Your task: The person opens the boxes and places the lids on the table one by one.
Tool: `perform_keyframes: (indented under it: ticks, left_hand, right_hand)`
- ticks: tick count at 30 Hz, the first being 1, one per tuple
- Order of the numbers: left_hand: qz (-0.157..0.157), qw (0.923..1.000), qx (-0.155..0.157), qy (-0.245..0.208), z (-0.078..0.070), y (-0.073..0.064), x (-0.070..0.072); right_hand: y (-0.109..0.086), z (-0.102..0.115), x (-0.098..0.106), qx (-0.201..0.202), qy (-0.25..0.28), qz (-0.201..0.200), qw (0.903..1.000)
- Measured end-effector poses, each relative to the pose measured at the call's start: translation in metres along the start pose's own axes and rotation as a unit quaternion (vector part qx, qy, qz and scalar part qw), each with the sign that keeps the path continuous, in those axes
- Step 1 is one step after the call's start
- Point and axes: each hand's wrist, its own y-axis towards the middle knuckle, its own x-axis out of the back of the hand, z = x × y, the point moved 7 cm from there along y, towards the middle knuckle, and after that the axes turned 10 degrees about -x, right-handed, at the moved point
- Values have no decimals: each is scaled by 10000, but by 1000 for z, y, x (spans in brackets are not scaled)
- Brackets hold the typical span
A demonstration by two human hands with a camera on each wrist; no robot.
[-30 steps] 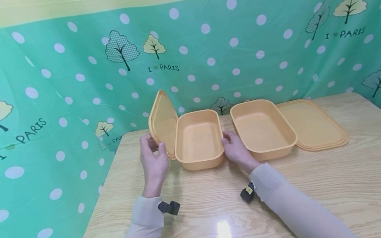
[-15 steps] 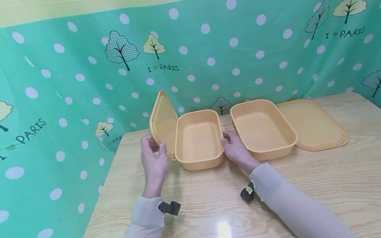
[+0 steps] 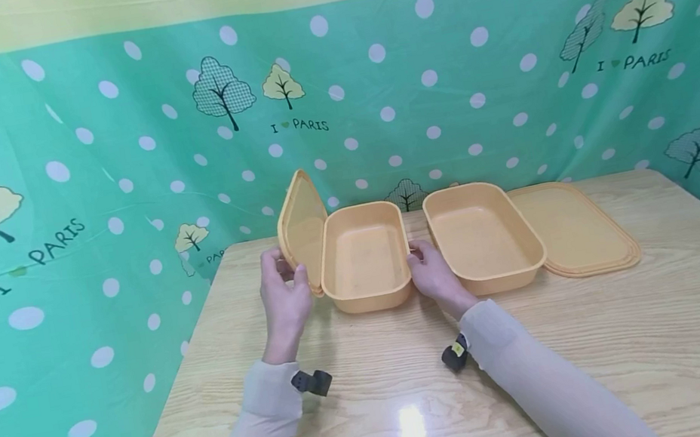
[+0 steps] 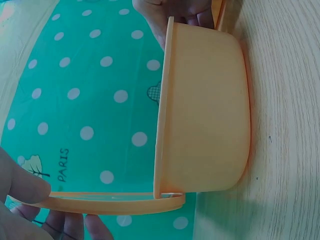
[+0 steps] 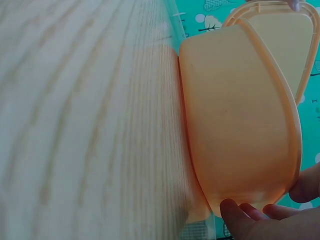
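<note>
In the head view, my left hand pinches the edge of an orange-yellow plastic lid, thumb on one face and fingers behind. The lid stands nearly upright, its lower edge at the left rim of a matching food container. In the left wrist view, the lid meets the container's rim; whether it is hooked there I cannot tell. My right hand grips the container's right side. In the right wrist view, its fingertips press the container's wall, with the thumb by the rim.
A second open container stands just right of my right hand. Beside it, another lid lies on the wooden table. A green dotted curtain hangs behind the table and along its left.
The top of the lid has tipped slightly to the right and lower, and my left hand has shifted a little right with it. The container and right hand have stayed put.
</note>
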Motion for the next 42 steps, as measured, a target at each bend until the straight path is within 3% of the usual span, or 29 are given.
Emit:
perform_keyframes:
  ticks: [42]
  left_hand:
    - [274,9991,141,302,2,-2,-5]
  right_hand:
    - [1,1,1,84,-8,-60,9999]
